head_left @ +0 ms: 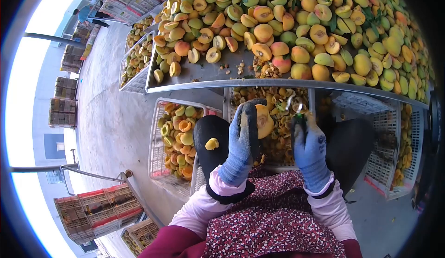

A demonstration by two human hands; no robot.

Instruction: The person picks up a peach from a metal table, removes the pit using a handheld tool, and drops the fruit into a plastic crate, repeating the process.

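Observation:
My left hand (242, 140), in a blue-grey glove with a dark palm, is closed on a yellow peach half (264, 121), its cut face showing. Level with it on the right, my right hand (310, 149) grips a pitting knife (296, 107) with a green handle and a shiny curved metal end. The tool is a short way from the peach half. Below both hands, between my knees, stands a crate (225, 105) of pits and fruit scraps. A small yellow piece of fruit (212, 144) rests on my left knee.
A metal-edged table (222, 82) heaped with whole and halved peaches spans the front. A white crate (155, 142) of peach halves stands left, more crates (382, 151) right. Stacked crates (99, 211) and a cart handle (92, 172) are farther left. Another person (85, 14) is far back.

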